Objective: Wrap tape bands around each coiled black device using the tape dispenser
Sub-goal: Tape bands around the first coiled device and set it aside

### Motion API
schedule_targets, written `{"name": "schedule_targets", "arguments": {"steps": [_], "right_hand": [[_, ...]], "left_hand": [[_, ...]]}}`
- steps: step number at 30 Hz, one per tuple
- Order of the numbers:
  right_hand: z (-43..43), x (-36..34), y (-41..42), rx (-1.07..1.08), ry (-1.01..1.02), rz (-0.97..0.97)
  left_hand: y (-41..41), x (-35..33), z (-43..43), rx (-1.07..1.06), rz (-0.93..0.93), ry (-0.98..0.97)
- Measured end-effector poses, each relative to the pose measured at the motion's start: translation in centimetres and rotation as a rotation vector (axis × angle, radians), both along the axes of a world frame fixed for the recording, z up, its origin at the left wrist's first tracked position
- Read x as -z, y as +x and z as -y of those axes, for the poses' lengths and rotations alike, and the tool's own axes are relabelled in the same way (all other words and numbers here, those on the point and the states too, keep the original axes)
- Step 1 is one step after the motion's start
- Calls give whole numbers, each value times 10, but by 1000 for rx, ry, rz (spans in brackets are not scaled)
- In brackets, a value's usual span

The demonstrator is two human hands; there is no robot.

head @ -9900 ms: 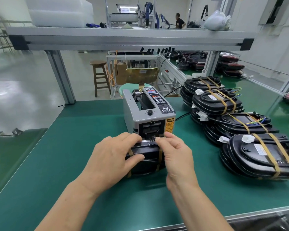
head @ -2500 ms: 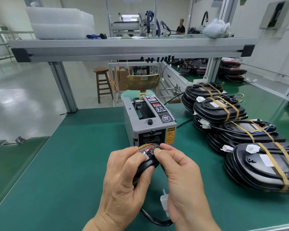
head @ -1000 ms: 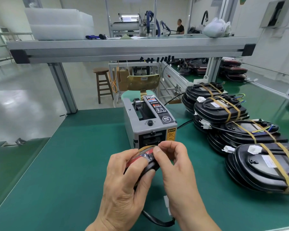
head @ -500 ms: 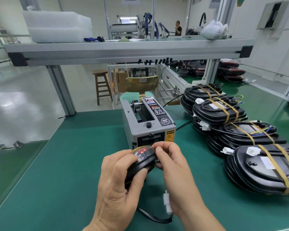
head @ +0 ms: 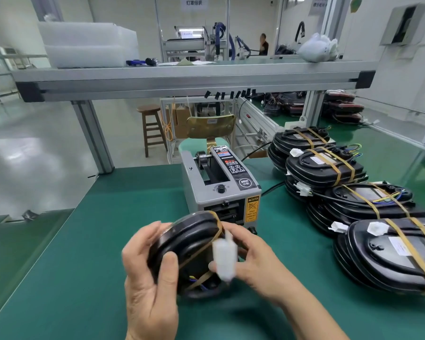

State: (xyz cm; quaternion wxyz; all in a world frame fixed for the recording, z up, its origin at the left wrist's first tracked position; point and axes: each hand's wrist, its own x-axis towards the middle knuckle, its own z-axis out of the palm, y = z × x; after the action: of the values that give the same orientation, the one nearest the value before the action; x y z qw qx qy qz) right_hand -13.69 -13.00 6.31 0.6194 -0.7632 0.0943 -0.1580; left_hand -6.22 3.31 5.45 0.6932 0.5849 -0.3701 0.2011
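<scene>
Left hand (head: 150, 278) and right hand (head: 253, 261) gripped the black device (head: 189, 239) tilted up — probably pressing its tape bands (head: 199, 250) down.

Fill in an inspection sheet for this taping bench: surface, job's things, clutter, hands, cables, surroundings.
Surface: green mat covers the bench.
Job's things: tape dispenser at centre; black device in hand, tape bands across it; banded devices stacked at right.
Clutter: plastic trays and white bag on the overhead shelf.
Grippers: left hand grips the black device; right hand holds its other side, white connector blurred in front.
Cables: black cord beside the dispenser; coloured wires on the stack.
Surroundings: wooden stool; person far back.
</scene>
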Motion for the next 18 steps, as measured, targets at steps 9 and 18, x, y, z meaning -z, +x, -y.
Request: {"name": "schedule_targets", "arguments": {"steps": [9, 18], "right_hand": [[10, -22, -1, 71, -538, 23], [2, -17, 0, 142, -776, -30]], "left_hand": [[6, 0, -19, -88, -20, 273], [16, 5, -8, -6, -9, 441]]}}
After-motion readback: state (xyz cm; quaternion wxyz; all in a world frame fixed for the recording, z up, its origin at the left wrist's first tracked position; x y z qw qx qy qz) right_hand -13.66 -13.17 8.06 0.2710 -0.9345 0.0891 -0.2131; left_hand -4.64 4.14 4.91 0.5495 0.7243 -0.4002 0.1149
